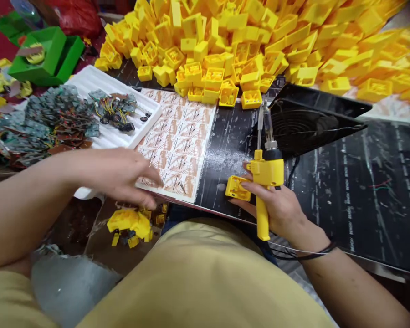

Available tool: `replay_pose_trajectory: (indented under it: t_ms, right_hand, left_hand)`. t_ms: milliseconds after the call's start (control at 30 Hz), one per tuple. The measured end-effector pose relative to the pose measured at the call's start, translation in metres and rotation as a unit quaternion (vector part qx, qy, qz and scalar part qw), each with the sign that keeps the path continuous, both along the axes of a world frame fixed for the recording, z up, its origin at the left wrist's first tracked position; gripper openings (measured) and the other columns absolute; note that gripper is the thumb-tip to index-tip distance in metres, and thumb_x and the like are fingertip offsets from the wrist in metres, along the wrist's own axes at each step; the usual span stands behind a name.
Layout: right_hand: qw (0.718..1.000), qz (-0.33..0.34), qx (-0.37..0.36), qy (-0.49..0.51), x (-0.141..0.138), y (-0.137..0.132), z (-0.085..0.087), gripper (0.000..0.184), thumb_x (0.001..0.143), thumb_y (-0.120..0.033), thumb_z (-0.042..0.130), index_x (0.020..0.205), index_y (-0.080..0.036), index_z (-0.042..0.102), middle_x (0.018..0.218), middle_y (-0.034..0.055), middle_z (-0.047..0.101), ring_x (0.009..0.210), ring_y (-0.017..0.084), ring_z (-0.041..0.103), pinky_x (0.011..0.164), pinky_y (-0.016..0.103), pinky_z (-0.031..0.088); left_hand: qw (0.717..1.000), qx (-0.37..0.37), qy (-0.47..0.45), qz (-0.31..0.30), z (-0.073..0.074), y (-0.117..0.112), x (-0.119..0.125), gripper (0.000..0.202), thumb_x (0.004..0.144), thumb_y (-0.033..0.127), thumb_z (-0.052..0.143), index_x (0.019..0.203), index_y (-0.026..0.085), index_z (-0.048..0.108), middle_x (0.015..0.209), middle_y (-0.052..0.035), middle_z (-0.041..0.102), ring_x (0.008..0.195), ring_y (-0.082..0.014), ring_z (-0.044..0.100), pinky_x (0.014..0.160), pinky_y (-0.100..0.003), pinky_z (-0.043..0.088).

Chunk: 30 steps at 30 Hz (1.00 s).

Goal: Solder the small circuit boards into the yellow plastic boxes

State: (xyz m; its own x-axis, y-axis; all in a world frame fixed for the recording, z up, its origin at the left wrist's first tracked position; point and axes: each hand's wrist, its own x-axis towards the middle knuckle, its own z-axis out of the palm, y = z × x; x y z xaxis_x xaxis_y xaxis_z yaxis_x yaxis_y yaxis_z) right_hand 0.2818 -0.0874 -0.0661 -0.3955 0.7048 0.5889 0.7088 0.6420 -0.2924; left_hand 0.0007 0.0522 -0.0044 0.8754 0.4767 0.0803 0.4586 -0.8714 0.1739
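Note:
My right hand (287,207) grips a yellow soldering gun (266,173), whose metal tip points up and away from me. The same hand's fingers hold a small open yellow plastic case (238,188) above the black table edge. My left hand (123,175) hovers at the near edge of a sheet of printed labels (177,136), its fingers apart and nothing visible in them. Beyond that hand, a white ribbed foam tray (119,136) bears several small circuit boards with wires and black round parts (118,111).
A large heap of yellow cases (208,59) covers the back. Many circuit boards (44,118) are piled at left, near green boxes (43,57). A black fan (300,120) stands behind the soldering gun. Below the table, yellow cases (131,223) lie in a cardboard box (99,232).

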Motion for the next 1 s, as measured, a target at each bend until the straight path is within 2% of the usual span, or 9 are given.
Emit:
replay_pose_trajectory:
  t_ms: [133, 300, 400, 500, 633, 767, 867, 933, 1000]
  right_hand:
    - [0.999, -0.013, 0.035, 0.008, -0.004, 0.001, -0.005, 0.058, 0.081, -0.019, 0.078, 0.131, -0.026, 0.050, 0.107, 0.0075, 0.073, 0.104, 0.025, 0.072, 0.084, 0.037, 0.063]
    - [0.997, -0.046, 0.055, 0.029, -0.005, 0.005, -0.007, 0.068, 0.077, -0.015, 0.080, 0.136, -0.025, 0.047, 0.120, 0.0139, 0.070, 0.112, 0.028, 0.069, 0.083, 0.037, 0.064]
    - [0.996, -0.062, 0.054, 0.039, -0.003, 0.008, -0.006, 0.073, 0.078, -0.017, 0.080, 0.140, -0.023, 0.043, 0.122, 0.0173, 0.068, 0.110, 0.029, 0.070, 0.082, 0.038, 0.065]
    - [0.996, -0.063, 0.048, 0.042, -0.001, 0.009, -0.004, 0.073, 0.078, -0.019, 0.080, 0.140, -0.023, 0.042, 0.120, 0.0171, 0.069, 0.111, 0.029, 0.069, 0.083, 0.038, 0.064]
    - [0.997, -0.054, 0.037, 0.048, -0.001, 0.008, -0.003, 0.066, 0.077, -0.018, 0.081, 0.134, -0.023, 0.047, 0.113, 0.0143, 0.072, 0.113, 0.028, 0.068, 0.085, 0.036, 0.063]
    - [0.997, -0.046, 0.032, 0.053, -0.003, 0.008, -0.004, 0.065, 0.078, -0.018, 0.081, 0.133, -0.025, 0.047, 0.108, 0.0107, 0.072, 0.106, 0.026, 0.071, 0.084, 0.034, 0.063]
    - [0.998, -0.040, 0.027, 0.048, -0.004, 0.007, -0.004, 0.067, 0.080, -0.021, 0.080, 0.137, -0.027, 0.045, 0.110, 0.0094, 0.072, 0.102, 0.024, 0.072, 0.082, 0.034, 0.062]
    - [0.998, -0.038, 0.022, 0.039, -0.005, 0.006, -0.003, 0.068, 0.081, -0.024, 0.079, 0.138, -0.027, 0.043, 0.109, 0.0082, 0.072, 0.096, 0.023, 0.073, 0.079, 0.033, 0.062]
    - [0.999, -0.043, 0.014, 0.025, -0.007, 0.003, -0.001, 0.067, 0.082, -0.026, 0.078, 0.139, -0.026, 0.043, 0.105, 0.0065, 0.073, 0.087, 0.021, 0.073, 0.073, 0.032, 0.061]
  left_hand:
    - [1.000, 0.009, -0.009, 0.022, 0.001, 0.060, 0.072, 0.078, 0.085, 0.060, 0.062, 0.150, 0.026, 0.036, 0.150, -0.0153, 0.043, 0.139, -0.0412, 0.035, 0.107, -0.058, 0.033]
    - [0.994, 0.037, 0.019, 0.100, -0.026, 0.128, 0.171, 0.081, 0.085, 0.061, 0.061, 0.152, 0.021, 0.037, 0.155, -0.0131, 0.039, 0.142, -0.0453, 0.025, 0.109, -0.066, 0.022]
    - [0.991, 0.066, 0.053, 0.108, -0.038, 0.149, 0.197, 0.077, 0.088, 0.069, 0.052, 0.150, 0.024, 0.041, 0.156, -0.0050, 0.040, 0.140, -0.0412, 0.023, 0.109, -0.063, 0.022]
    - [0.990, 0.106, 0.077, 0.053, -0.034, 0.158, 0.185, 0.074, 0.088, 0.072, 0.045, 0.142, 0.022, 0.048, 0.152, -0.0053, 0.045, 0.134, -0.0367, 0.029, 0.103, -0.054, 0.029]
    - [0.978, 0.133, 0.157, -0.040, -0.016, 0.142, 0.127, 0.062, 0.089, 0.069, 0.041, 0.130, 0.024, 0.054, 0.138, -0.0045, 0.056, 0.121, -0.0280, 0.042, 0.092, -0.043, 0.039]
    - [0.969, 0.119, 0.192, -0.100, -0.008, 0.079, 0.067, 0.059, 0.093, 0.064, 0.037, 0.122, 0.017, 0.059, 0.124, -0.0155, 0.062, 0.109, -0.0288, 0.055, 0.083, -0.041, 0.047]
    - [0.987, 0.096, 0.122, -0.050, -0.007, 0.019, 0.038, 0.068, 0.095, 0.065, 0.038, 0.131, 0.011, 0.057, 0.120, -0.0212, 0.063, 0.107, -0.0325, 0.059, 0.087, -0.046, 0.052]
    - [0.995, 0.063, 0.064, -0.033, -0.007, -0.009, 0.026, 0.058, 0.100, 0.052, 0.037, 0.136, 0.010, 0.054, 0.120, -0.0209, 0.064, 0.107, -0.0293, 0.061, 0.090, -0.042, 0.054]
    - [0.998, 0.053, 0.025, -0.024, -0.008, -0.024, 0.016, 0.045, 0.103, 0.036, 0.036, 0.134, 0.013, 0.057, 0.117, -0.0171, 0.067, 0.103, -0.0231, 0.064, 0.087, -0.035, 0.056]
